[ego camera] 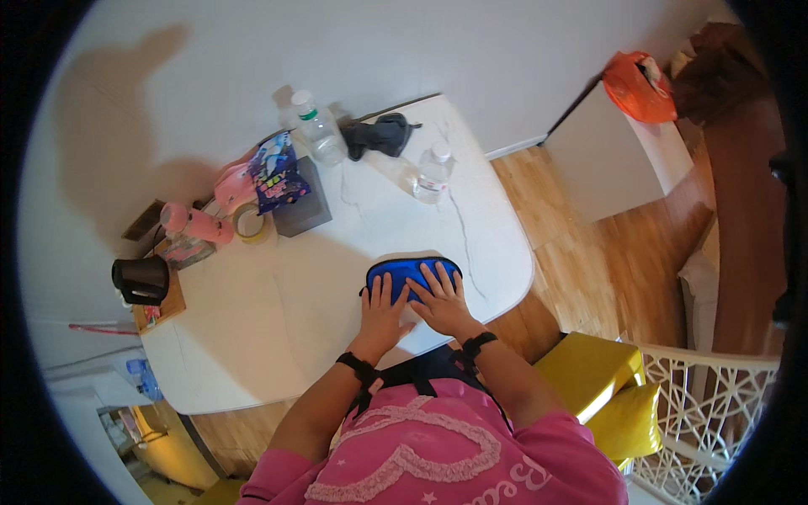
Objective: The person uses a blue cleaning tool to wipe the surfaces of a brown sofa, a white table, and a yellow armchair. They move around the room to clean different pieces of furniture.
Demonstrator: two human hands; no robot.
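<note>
A blue zippered case (411, 267) with black edging lies near the front edge of a white marble-patterned table (303, 303). My left hand (381, 314) rests with its fingertips spread on the case's left part. Flat on its right part lie the fingers of my right hand (443, 303). The two hands nearly meet at the middle of the case, and neither grips it. A black strap circles each wrist. The case looks closed; its near side is partly hidden under my hands.
Clear plastic bottles (323, 136) (434, 173), a black pouch (379, 136), a grey box (304, 201), a snack bag (279, 173), a tape roll (250, 225), a pink bottle (197, 223) and a dark kettle (144, 280) stand along the wall side. A yellow chair (587, 372) is at my right.
</note>
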